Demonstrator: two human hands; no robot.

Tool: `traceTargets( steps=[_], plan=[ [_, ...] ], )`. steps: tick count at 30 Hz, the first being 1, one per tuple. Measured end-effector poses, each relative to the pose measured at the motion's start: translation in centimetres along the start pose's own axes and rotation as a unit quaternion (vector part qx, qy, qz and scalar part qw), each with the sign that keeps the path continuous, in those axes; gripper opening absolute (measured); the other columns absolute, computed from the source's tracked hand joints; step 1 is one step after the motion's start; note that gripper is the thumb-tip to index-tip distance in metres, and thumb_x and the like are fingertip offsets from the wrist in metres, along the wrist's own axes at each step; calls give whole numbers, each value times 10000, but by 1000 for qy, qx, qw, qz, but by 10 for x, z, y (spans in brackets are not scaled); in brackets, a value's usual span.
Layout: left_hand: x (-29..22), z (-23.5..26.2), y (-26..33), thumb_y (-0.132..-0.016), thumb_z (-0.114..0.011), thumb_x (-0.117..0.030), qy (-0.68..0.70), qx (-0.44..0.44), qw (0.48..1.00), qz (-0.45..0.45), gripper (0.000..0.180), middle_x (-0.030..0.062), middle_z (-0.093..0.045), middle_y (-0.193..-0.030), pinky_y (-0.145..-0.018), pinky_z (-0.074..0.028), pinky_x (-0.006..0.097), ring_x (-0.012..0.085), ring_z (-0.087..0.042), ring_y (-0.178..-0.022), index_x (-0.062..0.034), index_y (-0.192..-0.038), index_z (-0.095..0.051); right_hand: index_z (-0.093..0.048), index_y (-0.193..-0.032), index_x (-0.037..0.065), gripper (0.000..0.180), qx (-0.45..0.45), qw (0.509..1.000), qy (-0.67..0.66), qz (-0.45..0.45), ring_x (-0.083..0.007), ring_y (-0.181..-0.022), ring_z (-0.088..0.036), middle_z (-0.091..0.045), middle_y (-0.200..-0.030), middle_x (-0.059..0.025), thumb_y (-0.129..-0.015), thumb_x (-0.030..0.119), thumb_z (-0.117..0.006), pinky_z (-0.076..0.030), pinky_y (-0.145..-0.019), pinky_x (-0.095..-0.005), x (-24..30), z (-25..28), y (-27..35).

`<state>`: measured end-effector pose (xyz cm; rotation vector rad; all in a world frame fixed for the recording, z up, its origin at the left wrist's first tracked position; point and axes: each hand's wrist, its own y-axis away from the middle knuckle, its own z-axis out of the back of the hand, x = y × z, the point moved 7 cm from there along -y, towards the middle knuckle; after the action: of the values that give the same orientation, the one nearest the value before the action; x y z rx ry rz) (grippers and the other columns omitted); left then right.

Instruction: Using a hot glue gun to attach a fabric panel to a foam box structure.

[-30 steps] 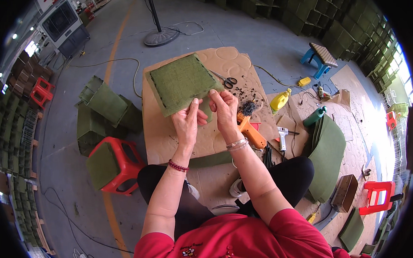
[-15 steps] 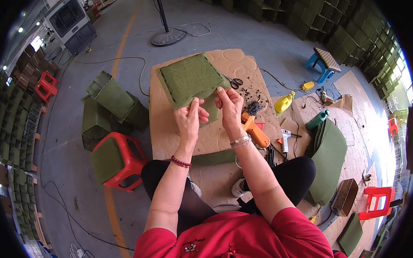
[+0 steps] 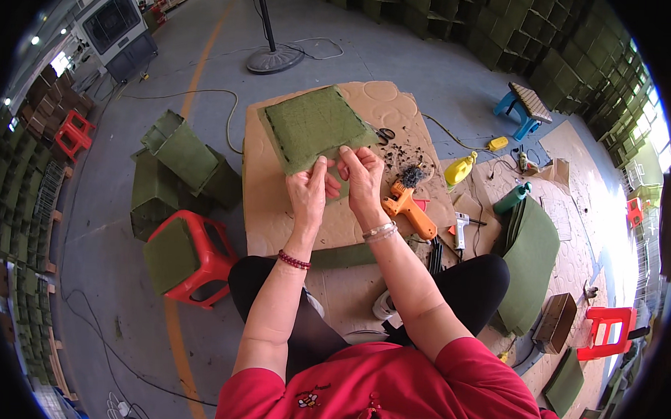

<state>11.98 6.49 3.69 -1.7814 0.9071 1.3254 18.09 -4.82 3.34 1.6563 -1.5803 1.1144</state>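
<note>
A square green felt piece (image 3: 315,120) with dark marks along its border is held up over a cardboard-topped table (image 3: 265,218). My left hand (image 3: 309,190) pinches its near edge between thumb and fingers. Close beside it, my right hand (image 3: 361,172) is closed on the same edge, thumb and fingertips together. Part of another green surface shows below the felt, between my hands. Black-handled scissors (image 3: 384,136) lie just past the felt's right corner. An orange glue gun (image 3: 415,214) rests to the right of my right hand, its front end by a heap of dark scraps (image 3: 410,175).
On the right are a yellow bottle (image 3: 461,168), a green bottle (image 3: 513,198), a white glue gun (image 3: 461,230) and stacked green felt sheets (image 3: 531,264). A red stool (image 3: 209,260) and green felt boxes (image 3: 179,149) stand left. A blue-legged stool (image 3: 522,111) is farther right.
My right hand has shifted left along the near edge, closer to my left hand. The felt piece has turned slightly, and its right corner now reaches out past my right hand.
</note>
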Motion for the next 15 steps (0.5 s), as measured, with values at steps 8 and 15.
traceTargets(
  steps=[8,15],
  plan=[
    [-10,17,10,-942,-560,-269,14,32,999,37,341,75,-633,-606,-445,-451,216,99,-571,-479,53,-928,-668,-573,-676,26,230,6,1000,14,0,-81,-485,-477,-571,-586,-32,-860,134,-659,-353,-457,-221,3,4,0],
    [-16,25,12,-933,-554,-225,-37,-5,999,-1,303,68,-618,-558,-412,-430,215,91,-552,-439,45,-869,-675,-581,-689,25,221,-2,1000,17,6,-83,-495,-484,-576,-599,-29,-868,136,-649,-357,-469,-222,2,2,6]
  ],
)
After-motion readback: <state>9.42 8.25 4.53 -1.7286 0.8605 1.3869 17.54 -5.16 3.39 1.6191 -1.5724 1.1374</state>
